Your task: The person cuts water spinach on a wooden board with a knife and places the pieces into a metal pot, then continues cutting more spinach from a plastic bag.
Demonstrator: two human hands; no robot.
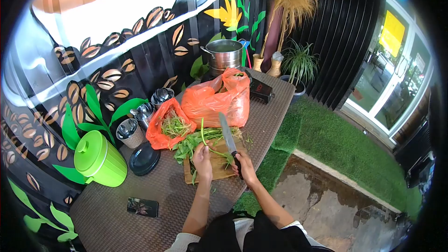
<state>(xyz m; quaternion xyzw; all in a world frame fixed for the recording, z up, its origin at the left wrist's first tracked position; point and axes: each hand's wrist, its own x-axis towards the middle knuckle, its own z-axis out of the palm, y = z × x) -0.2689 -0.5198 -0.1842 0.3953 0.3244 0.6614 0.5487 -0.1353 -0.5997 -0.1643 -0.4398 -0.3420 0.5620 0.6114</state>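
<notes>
Right hand point(244, 168) is wrapped tight around the knife point(228, 135) handle, blade lying over the greens point(198, 140). Left hand point(202, 158) pins the stems down on the cutting board point(217, 165), fingers curled.

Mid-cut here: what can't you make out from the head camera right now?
All in the head view:
Pot: contents hidden by its rim.
Large orange bag: contents veiled by the plastic.
Knife: handle covered by the right hand.
Left hand: covers the greens beneath it; gripping or only pressing, unclear.
Phone: screen too small to read.
</notes>
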